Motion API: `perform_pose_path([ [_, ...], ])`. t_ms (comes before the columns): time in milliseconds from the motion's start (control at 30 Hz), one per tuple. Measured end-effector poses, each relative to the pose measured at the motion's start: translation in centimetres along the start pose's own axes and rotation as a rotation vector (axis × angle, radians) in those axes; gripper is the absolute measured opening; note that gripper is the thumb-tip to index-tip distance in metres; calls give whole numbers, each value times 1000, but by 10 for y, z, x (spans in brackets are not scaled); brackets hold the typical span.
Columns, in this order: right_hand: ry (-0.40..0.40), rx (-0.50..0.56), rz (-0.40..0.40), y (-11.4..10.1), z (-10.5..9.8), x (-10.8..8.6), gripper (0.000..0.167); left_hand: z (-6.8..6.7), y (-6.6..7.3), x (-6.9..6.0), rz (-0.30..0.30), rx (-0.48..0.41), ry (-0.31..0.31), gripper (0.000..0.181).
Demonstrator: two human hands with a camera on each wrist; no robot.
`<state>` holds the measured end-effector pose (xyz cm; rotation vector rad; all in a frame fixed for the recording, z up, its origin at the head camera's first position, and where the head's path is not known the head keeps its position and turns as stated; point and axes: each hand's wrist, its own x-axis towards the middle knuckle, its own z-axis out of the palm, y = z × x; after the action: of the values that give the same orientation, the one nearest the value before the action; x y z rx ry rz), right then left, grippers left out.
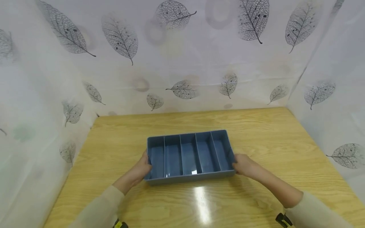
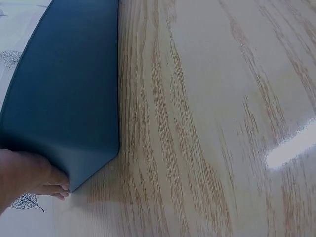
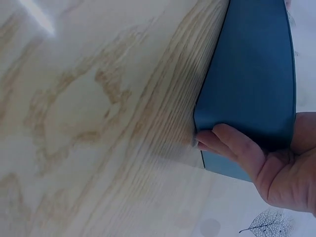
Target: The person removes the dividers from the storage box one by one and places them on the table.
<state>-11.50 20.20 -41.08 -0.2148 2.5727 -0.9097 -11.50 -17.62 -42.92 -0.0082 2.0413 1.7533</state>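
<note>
1. Holds, between both hands, a blue five-compartment tray (image 1: pixel 189 155), open side up, near the middle of the tabletop (image 1: pixel 119 136) and turned slightly, with the right end a little farther off.
2. Grips the tray's left short end near its front corner with the left hand (image 1: pixel 142 169), thumb at the rim.
3. Grips the right short end, also near the front corner, with the right hand (image 1: pixel 244 165), fingertips along the lower edge in the right wrist view.
4. Looks like a two-handed carrying or positioning step; leaves unclear any contact between base and tabletop.
5. Probably calls next for moving both ends together, kept level, before loosening either grip.
6. Shows pale sleeves (image 1: pixel 97 205) nearer the camera and leaf-print cloth (image 1: pixel 196 53) behind the tabletop.
</note>
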Motion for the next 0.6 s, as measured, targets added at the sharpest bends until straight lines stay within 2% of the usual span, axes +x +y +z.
perform_pose_path([
  [267, -35, 4, 25, 0, 0, -7, 10, 0, 1, -2, -22, 10, 2, 91],
  [433, -30, -57, 3, -2, -6, -7, 13, -1, 2, -1, -25, 27, -3, 89],
  [600, -49, -153, -41, -7, -16, -7, 23, -2, 2, 0, -36, 36, -8, 88],
])
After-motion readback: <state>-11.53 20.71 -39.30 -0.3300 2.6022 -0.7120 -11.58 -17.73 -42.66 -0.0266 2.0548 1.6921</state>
